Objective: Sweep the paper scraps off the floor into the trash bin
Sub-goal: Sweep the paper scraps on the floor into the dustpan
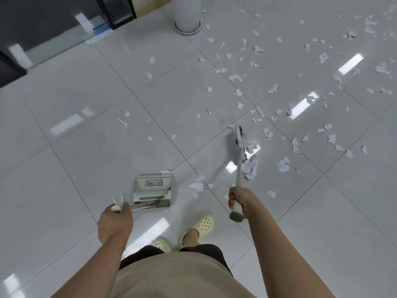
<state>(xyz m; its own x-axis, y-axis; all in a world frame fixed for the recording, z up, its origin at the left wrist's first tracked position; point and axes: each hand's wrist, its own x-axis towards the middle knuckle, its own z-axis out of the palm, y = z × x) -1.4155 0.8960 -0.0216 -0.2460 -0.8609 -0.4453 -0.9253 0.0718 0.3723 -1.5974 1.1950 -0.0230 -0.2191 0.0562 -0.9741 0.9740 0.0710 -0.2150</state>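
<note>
Torn white paper scraps (268,89) lie scattered over the glossy grey tiled floor, thickest toward the upper right. My right hand (237,198) grips the white handle of a broom (238,168) whose blurred head (238,136) rests on the floor beside a small heap of scraps (250,166). My left hand (116,220) grips the handle of a white and green dustpan (153,190) standing on the floor in front of my feet. One scrap lies at the dustpan's far lip (165,172). A few scraps (198,186) sit between the dustpan and the broom.
A white cylindrical column or stand (188,16) rises at the top centre. Dark glass-fronted cabinets (53,29) line the upper left. My feet in pale clogs (202,227) stand just behind the dustpan. No trash bin shows in this view.
</note>
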